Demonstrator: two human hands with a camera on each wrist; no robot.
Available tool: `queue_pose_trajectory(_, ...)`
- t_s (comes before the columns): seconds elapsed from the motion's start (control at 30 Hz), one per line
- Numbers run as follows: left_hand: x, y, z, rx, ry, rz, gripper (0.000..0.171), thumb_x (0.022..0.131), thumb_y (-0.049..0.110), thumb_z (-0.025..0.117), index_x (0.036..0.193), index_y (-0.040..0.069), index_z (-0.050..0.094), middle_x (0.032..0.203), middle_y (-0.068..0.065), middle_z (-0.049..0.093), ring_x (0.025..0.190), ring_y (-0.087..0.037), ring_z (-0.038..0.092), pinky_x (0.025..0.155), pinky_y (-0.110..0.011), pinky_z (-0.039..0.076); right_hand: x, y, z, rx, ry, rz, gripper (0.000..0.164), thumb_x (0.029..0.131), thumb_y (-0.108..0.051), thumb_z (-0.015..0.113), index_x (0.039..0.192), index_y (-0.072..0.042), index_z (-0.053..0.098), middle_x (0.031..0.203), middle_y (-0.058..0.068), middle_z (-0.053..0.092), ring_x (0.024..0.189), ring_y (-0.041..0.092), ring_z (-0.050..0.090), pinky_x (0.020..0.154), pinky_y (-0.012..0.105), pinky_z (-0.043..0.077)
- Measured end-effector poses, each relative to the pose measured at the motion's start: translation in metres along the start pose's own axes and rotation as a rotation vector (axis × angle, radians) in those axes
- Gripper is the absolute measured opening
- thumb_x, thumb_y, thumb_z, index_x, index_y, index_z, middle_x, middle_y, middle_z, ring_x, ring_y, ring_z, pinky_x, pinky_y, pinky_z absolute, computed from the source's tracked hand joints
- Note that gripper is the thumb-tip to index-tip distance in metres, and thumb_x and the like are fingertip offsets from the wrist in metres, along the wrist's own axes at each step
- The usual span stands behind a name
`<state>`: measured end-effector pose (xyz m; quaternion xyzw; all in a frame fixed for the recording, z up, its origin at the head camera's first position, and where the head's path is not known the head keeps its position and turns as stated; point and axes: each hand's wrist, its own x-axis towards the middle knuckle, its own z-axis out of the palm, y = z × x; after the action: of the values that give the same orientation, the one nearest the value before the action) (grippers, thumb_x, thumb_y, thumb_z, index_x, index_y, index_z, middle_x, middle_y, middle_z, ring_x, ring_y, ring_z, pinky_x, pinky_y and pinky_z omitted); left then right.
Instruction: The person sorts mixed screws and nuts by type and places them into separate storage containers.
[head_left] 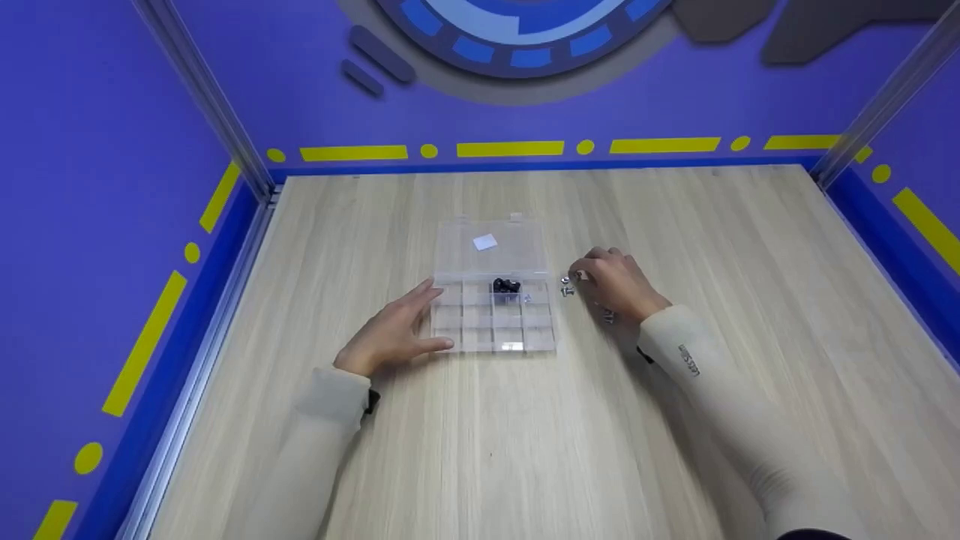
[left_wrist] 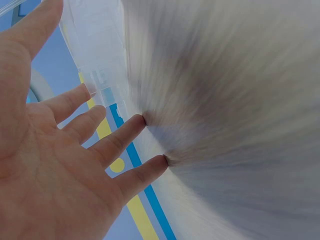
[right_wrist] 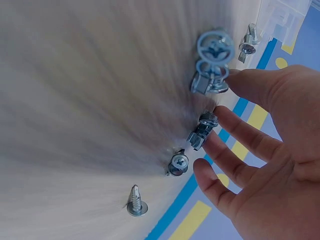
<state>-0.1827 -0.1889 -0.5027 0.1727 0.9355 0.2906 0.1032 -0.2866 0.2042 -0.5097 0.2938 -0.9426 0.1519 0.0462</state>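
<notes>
A clear plastic compartment box [head_left: 448,339] lies on the table with its lid [head_left: 450,251] folded back. Small black pieces [head_left: 506,286] fill one compartment, and something small and silvery [head_left: 528,298] is in the one to its right. My left hand [head_left: 394,330] rests at the box's left side, fingers spread, thumb at the front corner. Right of the box, my right hand [head_left: 616,283] reaches down among several silver Phillips screws [right_wrist: 179,162]. In the right wrist view its thumb is right at one screw [right_wrist: 212,82] and its index fingertip at another screw [right_wrist: 202,131], with a gap between them.
A white paper square [head_left: 485,242] lies on the lid. More screws [head_left: 607,315] lie near the right wrist. Blue panels [head_left: 247,90] with yellow marks wall in the wooden table [head_left: 465,450] at the back and both sides.
</notes>
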Motion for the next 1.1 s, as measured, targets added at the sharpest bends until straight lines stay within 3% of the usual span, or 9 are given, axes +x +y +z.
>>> queue_pose_trajectory(0.23, -0.001, 0.001, -0.001, -0.006, -0.006, -0.004, 0.096, 0.086, 0.053, 0.080, 0.161, 0.014, 0.035, 0.171, -0.004, 0.019, 0.154, -0.028, 0.024, 0.123, -0.048, 0.025, -0.001, 0.002, 0.001, 0.000, 0.016, 0.007, 0.016, 0.095, -0.004, 0.071, 0.109, -0.005, 0.077, 0.113, 0.017, 0.071, 0.095, 0.039, 0.062, 0.084, 0.055, 0.050)
queue_pose_trajectory(0.5, 0.000, 0.000, 0.000, 0.004, -0.008, -0.029, 0.095, 0.086, 0.055, 0.079, 0.162, 0.018, 0.035, 0.171, -0.003, 0.019, 0.154, -0.029, 0.026, 0.122, -0.051, 0.027, 0.002, 0.002, -0.003, 0.060, 0.120, -0.024, 0.015, 0.092, -0.005, 0.073, 0.107, -0.005, 0.075, 0.103, 0.012, 0.074, 0.092, 0.035, 0.064, 0.082, 0.053, 0.052)
queue_pose_trajectory(0.67, -0.001, 0.001, 0.000, -0.003, -0.008, -0.030, 0.095, 0.087, 0.053, 0.079, 0.162, 0.017, 0.035, 0.171, -0.004, 0.019, 0.154, -0.029, 0.025, 0.122, -0.051, 0.026, 0.004, -0.005, -0.009, 0.207, 0.071, 0.050, 0.019, 0.092, 0.000, 0.071, 0.111, -0.004, 0.072, 0.102, 0.010, 0.073, 0.093, 0.027, 0.069, 0.082, 0.046, 0.057)
queue_pose_trajectory(0.77, -0.001, 0.001, -0.001, -0.010, -0.008, -0.026, 0.095, 0.087, 0.053, 0.079, 0.162, 0.016, 0.035, 0.171, -0.004, 0.018, 0.154, -0.029, 0.025, 0.122, -0.051, 0.027, 0.006, -0.010, -0.011, 0.234, 0.047, 0.073, 0.022, 0.093, 0.003, 0.068, 0.114, -0.004, 0.073, 0.105, 0.010, 0.074, 0.093, 0.024, 0.070, 0.083, 0.044, 0.059)
queue_pose_trajectory(1.1, -0.002, 0.002, -0.001, -0.013, -0.011, -0.027, 0.096, 0.087, 0.054, 0.079, 0.162, 0.017, 0.033, 0.171, -0.002, 0.017, 0.155, -0.028, 0.024, 0.123, -0.051, 0.026, 0.011, -0.018, -0.015, 0.232, 0.083, -0.001, 0.024, 0.092, 0.008, 0.063, 0.108, -0.003, 0.076, 0.104, 0.009, 0.075, 0.088, 0.023, 0.069, 0.079, 0.041, 0.059)
